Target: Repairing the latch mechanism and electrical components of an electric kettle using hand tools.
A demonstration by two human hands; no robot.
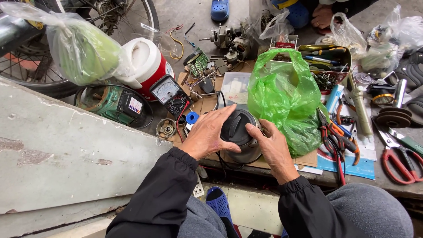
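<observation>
Kettle point(240, 136), steel body with a black lid, sits centre frame on flattened cardboard point(308, 159), and I've got both hands around its top. My left hand point(207, 134) is spread wide over the lid's left side, fingers curled onto it. My right hand point(273, 147) cups the right edge, thumb on the lid rim. Looks like a two-sided grip so the lid can't slip while the body stays put on the cardboard.

Largest things first: grey concrete slab point(66, 145) fills the left of frame, bicycle wheel point(88, 26) behind it at upper left. A clear bag with something green inside point(81, 48) hangs at upper left. Bright green plastic bag point(284, 94) is just right of the kettle, touching it, probably pushed aside for room. White and red jug point(147, 66) is upper centre-left, green motor housing point(108, 103) below it. Analog multimeter point(171, 93) lies tilted just above my left hand, within reach. Red-handled scissors point(398, 156) are at far right, orange-handled pliers point(339, 139) are right of the green bag. Another person's hand point(322, 16) is at the top edge. Blue sandal point(220, 205) is bottom centre between my knees.
</observation>
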